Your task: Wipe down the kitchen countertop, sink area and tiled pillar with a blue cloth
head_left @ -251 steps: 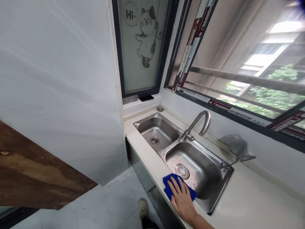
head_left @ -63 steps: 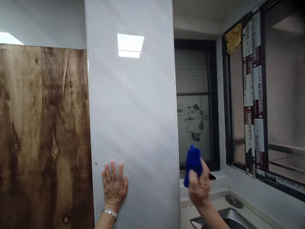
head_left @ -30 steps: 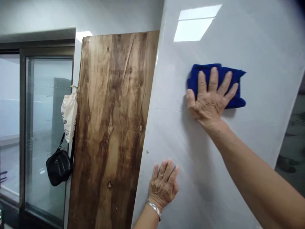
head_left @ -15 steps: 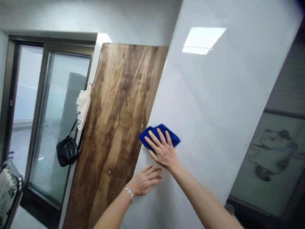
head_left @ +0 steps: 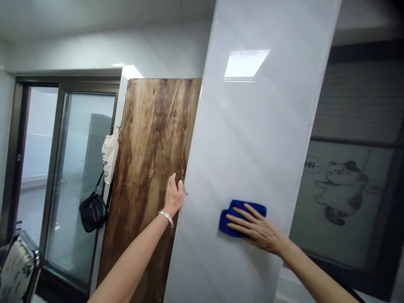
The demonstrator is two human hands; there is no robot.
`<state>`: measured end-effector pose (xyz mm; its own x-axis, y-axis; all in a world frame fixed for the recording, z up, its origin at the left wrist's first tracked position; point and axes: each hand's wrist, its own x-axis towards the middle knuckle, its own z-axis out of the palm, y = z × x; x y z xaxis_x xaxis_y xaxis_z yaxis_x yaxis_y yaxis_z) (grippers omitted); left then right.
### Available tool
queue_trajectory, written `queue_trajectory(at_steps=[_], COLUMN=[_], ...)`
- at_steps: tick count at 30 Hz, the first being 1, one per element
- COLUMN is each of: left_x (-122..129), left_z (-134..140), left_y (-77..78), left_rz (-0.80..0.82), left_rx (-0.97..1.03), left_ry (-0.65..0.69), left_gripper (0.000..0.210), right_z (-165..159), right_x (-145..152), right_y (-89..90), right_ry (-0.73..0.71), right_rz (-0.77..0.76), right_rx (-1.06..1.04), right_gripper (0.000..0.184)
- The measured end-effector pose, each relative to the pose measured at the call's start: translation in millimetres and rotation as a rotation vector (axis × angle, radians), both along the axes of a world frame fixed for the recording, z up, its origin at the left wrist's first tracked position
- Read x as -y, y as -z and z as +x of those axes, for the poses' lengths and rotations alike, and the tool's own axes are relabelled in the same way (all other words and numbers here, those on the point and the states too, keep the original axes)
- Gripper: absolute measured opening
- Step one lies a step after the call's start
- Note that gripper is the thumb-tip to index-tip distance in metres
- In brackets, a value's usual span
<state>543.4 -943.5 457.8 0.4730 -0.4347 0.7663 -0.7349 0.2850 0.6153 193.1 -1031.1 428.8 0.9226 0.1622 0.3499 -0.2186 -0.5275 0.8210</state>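
Observation:
My right hand (head_left: 257,227) presses a folded blue cloth (head_left: 232,218) against the glossy white wall panel (head_left: 246,126), its fingers stretched across the cloth. The cloth lies on the lower middle part of that panel. To the left, my left hand (head_left: 174,195), with a silver bracelet (head_left: 166,217) at the wrist, is raised at the panel's left edge, in front of the brown wood board (head_left: 151,139). Its fingers point up with the thumb side apart, and nothing is held. Whether it touches the edge I cannot tell. A small dark mark (head_left: 186,194) shows on the panel beside it.
A black bag (head_left: 93,212) and a cream cloth bag (head_left: 110,153) hang by the board's left edge. Further left stands a sliding glass door (head_left: 85,176) with a chair (head_left: 19,265) before it. On the right is a dark-framed window (head_left: 350,235) with a cat drawing (head_left: 342,189).
My right hand has moved the blue cloth right and down across the panel. My left hand has shifted left and up to the panel's edge. The view has turned slightly.

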Motion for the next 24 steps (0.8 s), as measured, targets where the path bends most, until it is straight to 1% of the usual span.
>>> queue_trajectory(at_steps=[3,5,7,9,11,13,16,19,21,24], left_x=[22.8,34.8,44.8,52.5,57.8,61.1,64.4,68.2,70.9,73.8], left_z=[-19.1,-30.7,-40.8,-47.9,-50.9,-50.7,-48.9,-48.2,-48.1,-47.7], left_y=[-25.2,-33.7,-35.5,-33.2,-30.0,-27.7,-25.9,-24.4,-23.2,-21.2], left_rz=[-0.028,-0.046,-0.056,-0.064,-0.076,-0.094,-0.109,-0.118,-0.125,-0.142], left_rx=[-0.023,-0.048,-0.098,-0.139,-0.131,-0.102,-0.084,-0.070,-0.058,-0.043], left_ry=[0.046,0.059,0.036,-0.029,-0.088,-0.115,-0.119,-0.127,-0.127,-0.112], left_gripper=[0.057,0.056,0.058,0.060,0.059,0.058,0.057,0.057,0.058,0.060], right_z=[-42.5,-63.4,-74.4,-74.8,-65.9,-49.7,-17.2,18.4,42.0,74.0], right_x=[2.3,1.3,0.7,2.5,7.5,14.5,24.6,28.5,25.6,15.0], right_y=[-47.6,-74.5,-96.7,-115.3,-130.9,-143.2,-154.0,-153.7,-146.3,-125.0], right_ry=[0.139,0.213,0.263,0.299,0.318,0.328,0.342,0.324,0.296,0.257], right_rz=[0.026,0.020,0.012,0.003,-0.002,0.010,0.085,0.140,0.123,0.112], right_rx=[0.190,0.278,0.348,0.448,0.600,0.772,1.013,1.158,1.145,1.025], right_gripper=[0.067,0.065,0.062,0.060,0.060,0.062,0.067,0.073,0.075,0.077])
